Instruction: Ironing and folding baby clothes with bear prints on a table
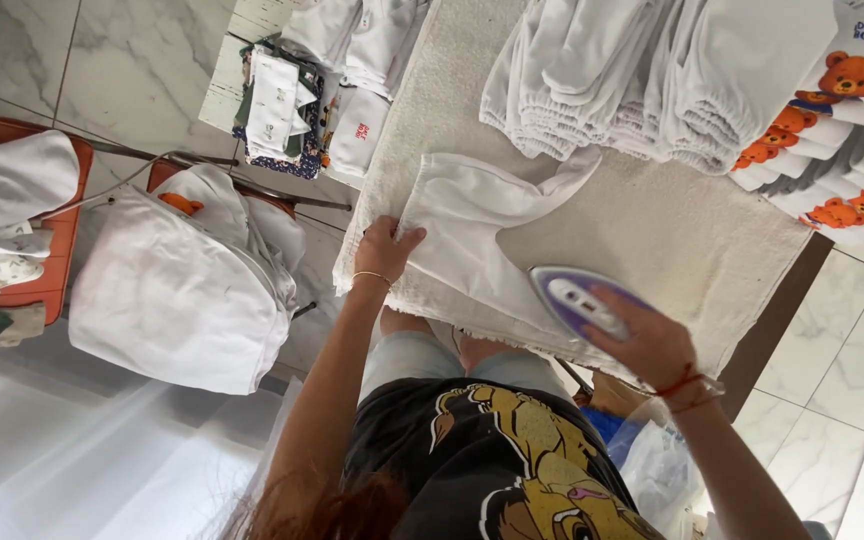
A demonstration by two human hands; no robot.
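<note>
White cloth fills nearly every surface as a person irons at a padded table. Nearest the camera, the right hand (652,345) wraps around the handle of a purple-and-white iron (580,297), its fingers closed on the grip, the iron resting on the near edge of a white garment (472,225). The left hand (384,250) lies flat and open on the garment's left edge, fingers spread, pinning it to the cream pad (672,240) that covers the table; a thin bracelet circles that wrist. The garment lies spread on the pad between the two hands, one part trailing up toward a row of folded white pieces (632,80) stacked along the far side. To the right of that row sits a fanned stack of shirts (822,130) printed with orange bears. Left of the table, a heap of white fabric (177,290) rests on a red chair (52,280), and more folded items (297,105) lie beyond on the marble floor (132,70).
</note>
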